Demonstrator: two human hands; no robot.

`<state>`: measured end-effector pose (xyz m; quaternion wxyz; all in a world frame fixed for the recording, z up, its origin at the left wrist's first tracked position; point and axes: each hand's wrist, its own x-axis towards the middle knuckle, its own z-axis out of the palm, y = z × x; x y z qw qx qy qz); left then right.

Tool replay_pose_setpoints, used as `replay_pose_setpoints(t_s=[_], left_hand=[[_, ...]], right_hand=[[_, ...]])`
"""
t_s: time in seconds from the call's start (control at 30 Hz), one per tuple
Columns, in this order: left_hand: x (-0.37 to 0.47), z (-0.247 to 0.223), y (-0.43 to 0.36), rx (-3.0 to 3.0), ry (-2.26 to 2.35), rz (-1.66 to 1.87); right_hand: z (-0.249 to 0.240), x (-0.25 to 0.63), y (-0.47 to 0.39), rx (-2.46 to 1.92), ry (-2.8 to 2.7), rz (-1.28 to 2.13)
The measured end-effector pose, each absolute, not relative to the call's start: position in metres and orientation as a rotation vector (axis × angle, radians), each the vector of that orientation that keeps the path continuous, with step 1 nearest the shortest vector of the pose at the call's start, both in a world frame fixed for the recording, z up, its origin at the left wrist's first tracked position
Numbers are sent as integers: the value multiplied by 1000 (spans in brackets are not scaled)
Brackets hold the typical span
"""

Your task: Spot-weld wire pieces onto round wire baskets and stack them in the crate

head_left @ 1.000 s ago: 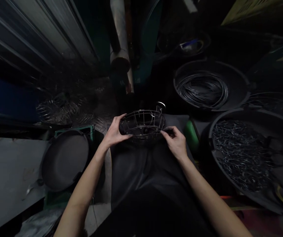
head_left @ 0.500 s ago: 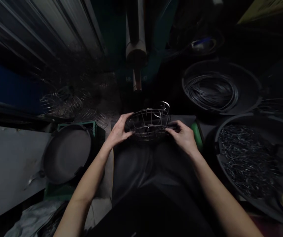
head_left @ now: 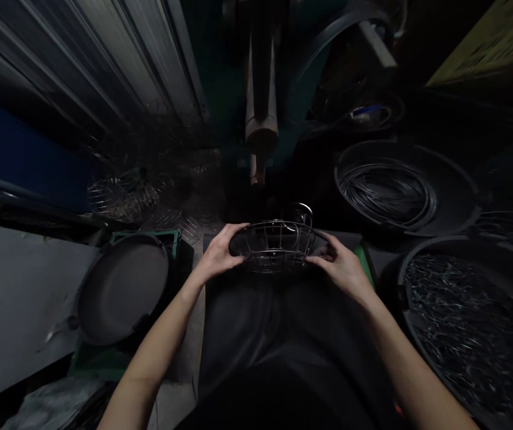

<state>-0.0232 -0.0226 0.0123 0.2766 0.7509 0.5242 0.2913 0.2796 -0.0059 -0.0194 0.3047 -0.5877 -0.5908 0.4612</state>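
Right hand (head_left: 344, 269) has spread wider around the wire basket's (head_left: 274, 251) end.
Left hand (head_left: 217, 254) holds the opposite end; support looks two-sided.

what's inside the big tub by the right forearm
The tub holds a heap of small bent metal pieces. Whatever lies beneath the heap is covered, and the tub's far right side is cut off.

Hands (head_left: 219, 254) (head_left: 343, 270): two. Held wire frame (head_left: 274, 250): one. Large round tubs (head_left: 124, 289) (head_left: 453, 191) (head_left: 507, 263): three. Wire coil (head_left: 388, 192): one.
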Motion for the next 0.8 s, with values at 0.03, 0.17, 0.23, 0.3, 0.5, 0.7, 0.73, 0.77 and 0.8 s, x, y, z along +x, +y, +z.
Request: replay_pose_setpoints(t_s=[0.03,0.17,0.23,0.3,0.5,0.7,0.73,0.77,0.8], left_hand=[[-24,16,-21,2035,1400,767],[-24,22,-16,2094,1380,685],[-22,19,-13,2102,1374,661],[-20,15,-11,2104,1367,661],[-15,10,-9,2150,1329,677],[-15,6,-12,2153,1309,704],[-15,7,-14,2143,1302,715],[-15,8,-16,2134,1301,721],[-14,11,-17,2130,1308,724]], right_hand=[[-20,286,-9,-1554,-1580,1227],[-15,324,-31,-1719,-1829,909],[-13,339,-46,-1819,-1993,681],[-14,345,-59,-1851,-2129,566],[-33,334,-70,-1871,-2254,525],[-52,358,-62,-1733,-2013,766],[-50,359,-61,-1765,-1914,816],[-44,357,-61,-1808,-1807,872],[-36,353,-62,-1848,-1694,929]])
